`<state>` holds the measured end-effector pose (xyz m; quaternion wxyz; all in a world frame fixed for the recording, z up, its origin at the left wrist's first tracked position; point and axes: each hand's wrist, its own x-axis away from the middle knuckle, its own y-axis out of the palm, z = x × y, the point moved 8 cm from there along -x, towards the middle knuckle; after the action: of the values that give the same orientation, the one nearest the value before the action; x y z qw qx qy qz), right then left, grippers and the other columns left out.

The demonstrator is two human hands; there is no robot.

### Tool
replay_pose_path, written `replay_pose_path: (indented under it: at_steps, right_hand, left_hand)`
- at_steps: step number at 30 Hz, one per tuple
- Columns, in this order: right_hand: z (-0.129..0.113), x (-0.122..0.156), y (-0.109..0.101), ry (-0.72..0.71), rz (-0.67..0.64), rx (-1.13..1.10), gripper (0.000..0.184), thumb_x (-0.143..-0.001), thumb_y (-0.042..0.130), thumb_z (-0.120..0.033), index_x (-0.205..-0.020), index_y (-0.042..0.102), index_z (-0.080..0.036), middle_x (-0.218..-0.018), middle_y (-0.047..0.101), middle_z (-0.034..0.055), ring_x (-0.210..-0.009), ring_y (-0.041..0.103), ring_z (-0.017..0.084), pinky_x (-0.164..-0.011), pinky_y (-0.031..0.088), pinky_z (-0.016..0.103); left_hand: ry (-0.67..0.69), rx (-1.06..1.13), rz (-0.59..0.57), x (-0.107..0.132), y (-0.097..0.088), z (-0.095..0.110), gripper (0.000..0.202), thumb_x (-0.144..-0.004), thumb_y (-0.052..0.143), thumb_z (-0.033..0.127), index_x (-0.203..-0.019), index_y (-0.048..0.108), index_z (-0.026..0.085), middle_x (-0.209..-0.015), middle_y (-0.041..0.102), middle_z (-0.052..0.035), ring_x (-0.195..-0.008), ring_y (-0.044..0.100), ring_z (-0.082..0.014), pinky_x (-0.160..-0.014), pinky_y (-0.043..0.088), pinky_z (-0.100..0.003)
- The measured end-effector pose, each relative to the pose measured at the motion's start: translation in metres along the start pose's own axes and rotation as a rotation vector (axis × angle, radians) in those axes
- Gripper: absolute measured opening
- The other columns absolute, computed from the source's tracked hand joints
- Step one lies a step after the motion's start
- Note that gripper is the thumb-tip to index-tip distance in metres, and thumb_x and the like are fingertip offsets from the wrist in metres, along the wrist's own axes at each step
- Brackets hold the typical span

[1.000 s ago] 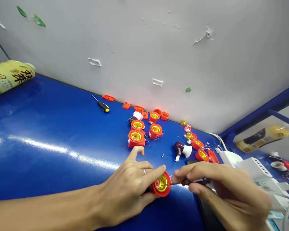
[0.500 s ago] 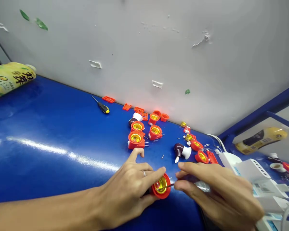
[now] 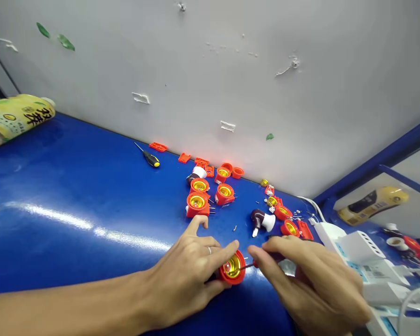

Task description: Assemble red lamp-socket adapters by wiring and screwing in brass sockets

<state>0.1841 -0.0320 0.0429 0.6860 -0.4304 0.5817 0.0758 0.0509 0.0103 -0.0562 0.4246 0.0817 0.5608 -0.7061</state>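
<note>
My left hand (image 3: 192,273) grips a red lamp socket (image 3: 238,279) by its side, with the gold threaded opening tilted toward me and a thin metal pin showing at its right. My right hand (image 3: 311,280) is closed round a screwdriver (image 3: 247,267); its shaft runs into the socket's gold shell, and the fingers cover most of the handle. Past the hands stand several red lamp sockets (image 3: 198,205) with gold threads. A dark brown and white angled lamp holder (image 3: 262,221) lies just beyond my right hand.
A black and yellow screwdriver (image 3: 150,157) and flat red covers (image 3: 158,147) lie along the wall. A yellow bottle (image 3: 19,119) lies at the far left. Small loose parts and more red sockets (image 3: 290,228) sit right of centre. White power strips (image 3: 366,261) stand at the right.
The fingers of my right hand have shifted on the screwdriver, with the thumb more stretched out. The shaft's tip stays inside the socket, which my left hand still holds. The view has tilted slightly.
</note>
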Motion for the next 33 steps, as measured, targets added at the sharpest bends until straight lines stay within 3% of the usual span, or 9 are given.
replay_pose_path:
  at_steps: [2, 5, 9, 15, 20, 24, 28, 30, 33]
  right_hand:
    - [-0.006, 0.001, 0.007, -0.070, -0.105, -0.030, 0.011, -0.094, 0.071, -0.014, -0.105, 0.072, -0.017, -0.088, 0.081, 0.0045, -0.071, 0.077, 0.017, -0.067, 0.063, 0.026]
    - [-0.009, 0.004, 0.011, -0.062, -0.239, -0.125, 0.032, -0.096, 0.063, -0.008, -0.127, 0.069, -0.011, -0.134, 0.072, 0.0144, -0.118, 0.074, 0.023, -0.098, 0.062, 0.031]
    - [-0.006, 0.001, 0.002, 0.071, -0.095, -0.169, 0.027, -0.090, 0.070, -0.005, -0.112, 0.074, -0.021, -0.100, 0.083, 0.0006, -0.082, 0.080, 0.013, -0.075, 0.063, 0.019]
    - [-0.011, -0.002, 0.006, -0.010, -0.040, -0.039, 0.010, -0.092, 0.073, -0.011, -0.097, 0.073, -0.020, -0.072, 0.074, 0.0000, -0.053, 0.067, 0.011, -0.052, 0.054, 0.023]
    - [-0.009, 0.000, 0.008, -0.065, -0.241, -0.106, 0.033, -0.096, 0.061, -0.008, -0.129, 0.068, -0.008, -0.128, 0.075, 0.0168, -0.117, 0.074, 0.023, -0.100, 0.061, 0.030]
    - [-0.009, -0.002, 0.002, -0.014, -0.192, -0.182, 0.020, -0.095, 0.067, -0.007, -0.112, 0.072, -0.017, -0.097, 0.082, 0.0018, -0.083, 0.079, 0.010, -0.079, 0.061, 0.015]
    - [-0.008, 0.000, 0.001, -0.006, -0.043, 0.016, 0.010, -0.093, 0.074, -0.015, -0.100, 0.072, -0.021, -0.075, 0.075, -0.0013, -0.056, 0.068, 0.010, -0.056, 0.055, 0.022]
    - [-0.008, 0.003, 0.006, -0.057, -0.084, 0.032, 0.015, -0.095, 0.069, -0.010, -0.107, 0.072, -0.019, -0.084, 0.077, 0.0029, -0.068, 0.073, 0.013, -0.066, 0.059, 0.023]
    - [-0.001, 0.006, 0.014, -0.057, -0.287, -0.064, 0.041, -0.099, 0.056, -0.007, -0.140, 0.060, -0.009, -0.131, 0.072, 0.0157, -0.116, 0.073, 0.021, -0.101, 0.060, 0.031]
  left_hand:
    - [-0.007, 0.003, -0.005, -0.001, 0.001, 0.000, 0.040, -0.097, 0.069, 0.019, -0.134, 0.054, 0.020, -0.084, 0.078, -0.0005, -0.076, 0.075, -0.0215, -0.105, 0.033, -0.056]
    - [-0.020, 0.019, -0.029, -0.002, 0.002, 0.000, 0.031, -0.099, 0.067, 0.020, -0.128, 0.055, 0.024, -0.089, 0.080, -0.0004, -0.081, 0.076, -0.0220, -0.108, 0.029, -0.057]
    - [-0.015, 0.032, -0.019, -0.002, -0.001, 0.003, 0.023, -0.099, 0.067, 0.021, -0.119, 0.057, 0.025, -0.088, 0.080, 0.0009, -0.078, 0.075, -0.0210, -0.107, 0.031, -0.054]
    - [-0.010, -0.009, -0.014, -0.002, -0.001, 0.003, 0.029, -0.099, 0.066, 0.020, -0.126, 0.057, 0.021, -0.085, 0.078, -0.0006, -0.074, 0.074, -0.0214, -0.104, 0.031, -0.056]
    - [-0.006, 0.001, -0.011, -0.003, 0.000, 0.002, 0.035, -0.098, 0.068, 0.018, -0.130, 0.055, 0.020, -0.087, 0.078, 0.0000, -0.078, 0.075, -0.0212, -0.107, 0.027, -0.056]
    - [0.006, -0.009, 0.003, -0.003, -0.002, 0.003, 0.030, -0.097, 0.069, 0.020, -0.125, 0.057, 0.021, -0.082, 0.076, 0.0027, -0.072, 0.073, -0.0194, -0.104, 0.030, -0.052]
    - [-0.008, -0.039, 0.008, -0.002, -0.002, 0.002, 0.026, -0.097, 0.070, 0.021, -0.121, 0.060, 0.020, -0.077, 0.073, 0.0036, -0.066, 0.069, -0.0177, -0.104, 0.032, -0.052]
    - [-0.003, -0.042, 0.012, -0.001, -0.002, 0.002, 0.032, -0.095, 0.072, 0.021, -0.124, 0.060, 0.020, -0.079, 0.074, 0.0030, -0.068, 0.070, -0.0186, -0.106, 0.031, -0.054]
    - [0.011, -0.036, 0.031, 0.000, -0.002, 0.003, 0.044, -0.093, 0.076, 0.021, -0.133, 0.057, 0.019, -0.083, 0.077, 0.0007, -0.074, 0.074, -0.0208, -0.107, 0.031, -0.055]
